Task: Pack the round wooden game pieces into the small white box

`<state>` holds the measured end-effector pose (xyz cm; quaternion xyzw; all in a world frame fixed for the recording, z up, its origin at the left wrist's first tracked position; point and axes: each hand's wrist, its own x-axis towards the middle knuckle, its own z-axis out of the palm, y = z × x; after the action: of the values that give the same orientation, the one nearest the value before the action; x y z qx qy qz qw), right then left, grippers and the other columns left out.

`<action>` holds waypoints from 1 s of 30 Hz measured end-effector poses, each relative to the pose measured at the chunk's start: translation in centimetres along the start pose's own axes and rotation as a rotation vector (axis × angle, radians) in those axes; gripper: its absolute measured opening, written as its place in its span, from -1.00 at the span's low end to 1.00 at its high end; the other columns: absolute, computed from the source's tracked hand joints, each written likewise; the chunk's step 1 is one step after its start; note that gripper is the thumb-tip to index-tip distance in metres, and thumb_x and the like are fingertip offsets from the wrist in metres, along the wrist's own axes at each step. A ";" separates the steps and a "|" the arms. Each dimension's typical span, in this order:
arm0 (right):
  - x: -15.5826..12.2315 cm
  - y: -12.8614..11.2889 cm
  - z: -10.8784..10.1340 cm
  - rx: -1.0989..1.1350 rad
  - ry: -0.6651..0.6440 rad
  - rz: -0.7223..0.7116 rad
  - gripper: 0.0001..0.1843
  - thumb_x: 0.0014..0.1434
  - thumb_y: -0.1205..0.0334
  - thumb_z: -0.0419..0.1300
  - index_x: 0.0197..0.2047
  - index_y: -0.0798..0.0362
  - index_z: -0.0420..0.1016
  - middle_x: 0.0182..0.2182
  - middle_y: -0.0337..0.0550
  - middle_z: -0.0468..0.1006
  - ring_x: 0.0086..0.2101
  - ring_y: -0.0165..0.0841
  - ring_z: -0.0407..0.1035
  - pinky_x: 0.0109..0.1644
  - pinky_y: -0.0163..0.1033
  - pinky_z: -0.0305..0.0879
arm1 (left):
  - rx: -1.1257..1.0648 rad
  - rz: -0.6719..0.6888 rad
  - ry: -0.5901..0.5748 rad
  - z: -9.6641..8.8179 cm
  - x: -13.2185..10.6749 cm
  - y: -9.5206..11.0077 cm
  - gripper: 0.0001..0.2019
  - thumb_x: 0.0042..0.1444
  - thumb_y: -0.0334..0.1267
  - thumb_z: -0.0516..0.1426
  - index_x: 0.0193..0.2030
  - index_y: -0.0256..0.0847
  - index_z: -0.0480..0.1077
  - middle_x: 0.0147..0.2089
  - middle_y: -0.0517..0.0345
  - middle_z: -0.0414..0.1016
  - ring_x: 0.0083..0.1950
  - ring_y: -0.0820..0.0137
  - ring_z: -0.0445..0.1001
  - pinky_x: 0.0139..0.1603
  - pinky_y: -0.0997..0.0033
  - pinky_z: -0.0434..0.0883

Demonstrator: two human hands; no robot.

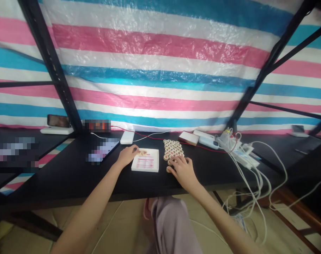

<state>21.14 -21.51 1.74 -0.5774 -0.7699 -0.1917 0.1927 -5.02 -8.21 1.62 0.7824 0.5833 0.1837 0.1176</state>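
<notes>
Two bare hands are at work on our black worktop (70,176), in front of a striped tarp (160,53). Our left hand (128,154) reaches to the far left corner of a white board (153,157) marked with a red grid. Its fingers are curled, with the tips on the few pieces on the board (143,152). We cannot tell whether it pinches one or only touches them. Our right hand (183,171) lies palm down, just to the right of the board. Its fingers are loosely stretched over the near edge of a cluster of round pieces (173,148), and as far as we can see it grips none.

Judging from how things lie, the work of moving pieces onto the board has barely begun. Only a small group sits on the board, all at one corner, and the red grid is bare. By far the larger share is packed in rows beside the board, so nearly all of the placing looks left to do.

Farther back lie a white power bank (127,137), a small box (189,138) and a power strip (242,155) with white cables trailing off the right edge. None of these touch the board or the pieces.
</notes>
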 end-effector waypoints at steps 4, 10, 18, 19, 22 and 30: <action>0.0 -0.8 -0.5 0.052 0.063 0.031 -0.74 0.21 0.17 0.05 -0.05 -0.03 0.41 -0.04 -0.07 0.44 -0.05 -0.21 0.20 -0.02 -0.07 -0.05 | -0.013 0.000 -0.009 -0.2 -0.2 -0.1 -0.69 0.17 -0.02 -0.10 -0.15 -0.06 0.36 -0.35 0.18 0.49 -0.25 0.30 0.44 -0.36 0.45 0.19; -2.2 -1.1 -0.1 0.114 0.050 -0.057 -0.83 0.21 0.20 0.07 -0.14 -0.06 0.42 -0.08 -0.19 0.49 -0.05 -0.29 0.24 0.02 -0.13 -0.08 | -0.025 0.003 -0.009 -0.1 0.0 -0.2 -0.69 0.16 -0.02 -0.10 -0.16 -0.06 0.36 -0.36 0.19 0.48 -0.27 0.31 0.44 -0.36 0.45 0.19; -0.8 -2.0 -1.1 0.378 -0.008 -0.001 -0.81 0.19 0.09 0.10 -0.36 -0.04 0.45 -0.31 -0.25 0.56 -0.26 -0.37 0.33 -0.14 -0.22 -0.04 | -0.028 0.014 -0.003 -0.2 -0.2 0.0 -0.74 0.16 -0.06 -0.08 -0.17 -0.04 0.35 -0.33 0.22 0.48 -0.26 0.31 0.43 -0.37 0.46 0.18; 0.3 -2.1 -1.2 0.398 0.015 0.037 -0.79 0.18 0.05 0.10 -0.36 -0.04 0.45 -0.32 -0.26 0.55 -0.27 -0.37 0.33 -0.15 -0.22 -0.04 | -0.026 0.017 -0.005 -0.2 -0.2 0.0 -0.74 0.16 -0.07 -0.08 -0.17 -0.04 0.35 -0.34 0.22 0.48 -0.27 0.32 0.43 -0.37 0.46 0.17; 4.3 -2.7 -0.6 0.358 0.068 0.129 -0.75 0.20 0.02 0.06 -0.32 -0.03 0.45 -0.37 -0.25 0.54 -0.32 -0.38 0.33 -0.16 -0.22 -0.04 | -0.020 0.023 -0.002 -0.2 -0.3 0.0 -0.73 0.17 -0.07 -0.09 -0.16 -0.06 0.35 -0.36 0.21 0.47 -0.28 0.34 0.43 -0.36 0.47 0.17; 10.7 -5.1 3.3 0.048 -0.190 -0.082 -0.85 0.12 0.18 0.17 -0.41 0.05 0.48 -0.39 -0.13 0.55 -0.29 -0.28 0.31 -0.18 -0.17 -0.06 | 0.017 0.036 0.001 -0.1 -0.4 0.2 -0.72 0.20 -0.09 -0.11 -0.13 -0.08 0.34 -0.37 0.20 0.47 -0.27 0.34 0.43 -0.34 0.47 0.20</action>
<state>13.19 -12.36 4.11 -0.5563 -0.8120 -0.1254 0.1244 -5.03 -8.62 1.73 0.7937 0.5707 0.1814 0.1073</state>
